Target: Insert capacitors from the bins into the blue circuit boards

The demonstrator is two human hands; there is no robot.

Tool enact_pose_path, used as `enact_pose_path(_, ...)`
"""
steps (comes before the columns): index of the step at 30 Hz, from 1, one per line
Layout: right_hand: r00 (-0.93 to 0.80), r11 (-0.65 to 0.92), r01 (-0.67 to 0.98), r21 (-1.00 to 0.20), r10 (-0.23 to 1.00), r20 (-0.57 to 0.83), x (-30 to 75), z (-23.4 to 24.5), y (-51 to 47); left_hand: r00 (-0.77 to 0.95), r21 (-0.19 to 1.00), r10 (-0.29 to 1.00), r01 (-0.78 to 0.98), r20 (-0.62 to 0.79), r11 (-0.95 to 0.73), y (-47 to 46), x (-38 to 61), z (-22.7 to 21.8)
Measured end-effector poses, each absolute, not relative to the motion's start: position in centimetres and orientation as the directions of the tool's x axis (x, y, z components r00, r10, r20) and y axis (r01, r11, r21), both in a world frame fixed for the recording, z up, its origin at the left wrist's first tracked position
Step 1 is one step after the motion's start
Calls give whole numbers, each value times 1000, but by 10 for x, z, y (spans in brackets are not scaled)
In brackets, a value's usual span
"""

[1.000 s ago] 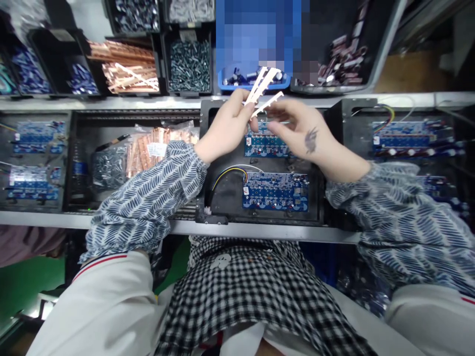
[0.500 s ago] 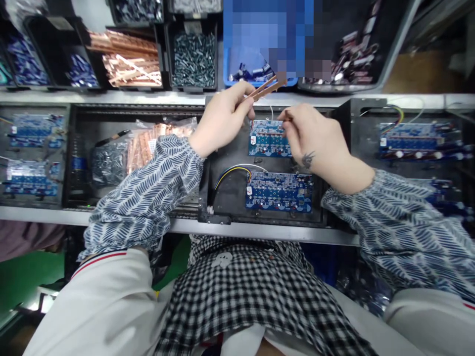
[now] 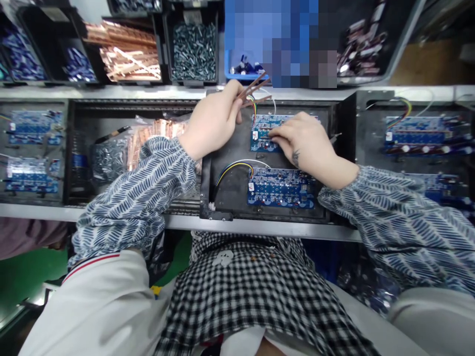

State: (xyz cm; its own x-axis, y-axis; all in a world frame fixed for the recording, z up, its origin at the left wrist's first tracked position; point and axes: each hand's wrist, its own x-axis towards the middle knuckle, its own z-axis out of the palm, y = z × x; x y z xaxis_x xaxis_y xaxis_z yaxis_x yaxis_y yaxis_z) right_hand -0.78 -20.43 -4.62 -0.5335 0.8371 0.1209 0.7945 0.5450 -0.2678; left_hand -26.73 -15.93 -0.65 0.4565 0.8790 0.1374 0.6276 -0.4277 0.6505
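My left hand (image 3: 217,116) is closed in a pinch on several thin copper strips (image 3: 256,89), which fan out over the back edge of the tray. My right hand (image 3: 302,143) bends over the upper blue circuit board (image 3: 260,146), fingertips pinched together against its surface. A thin copper strip (image 3: 264,137) shows at those fingertips; the hand hides the board's right part. Nearer to me, the lower blue circuit board (image 3: 280,190) lies flat in the same black tray (image 3: 232,148), with a bundle of coloured wires (image 3: 233,167) at its left end.
Behind the rail stand bins of copper strips (image 3: 129,64), small dark green parts (image 3: 195,52) and blue parts (image 3: 79,66). A blue bin (image 3: 245,75) is partly pixelated. Bagged copper strips (image 3: 139,146) lie left; further trays with boards (image 3: 415,133) flank both sides.
My right hand has moved left and lower onto the upper board. My left hand has drawn slightly left with its copper strips, and coloured wires now show behind the upper board.
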Motion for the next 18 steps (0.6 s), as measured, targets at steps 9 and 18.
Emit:
enact_pose_path(9,-544,535,806,-254,838,39,-6,-41,-208,440,557,892,718,103,-418,-172,-270,1)
enact_pose_path(18,-566,592,775,-220,806,175,-26,-7,-220,453,328,890,834,55,-444,-200,-250,22)
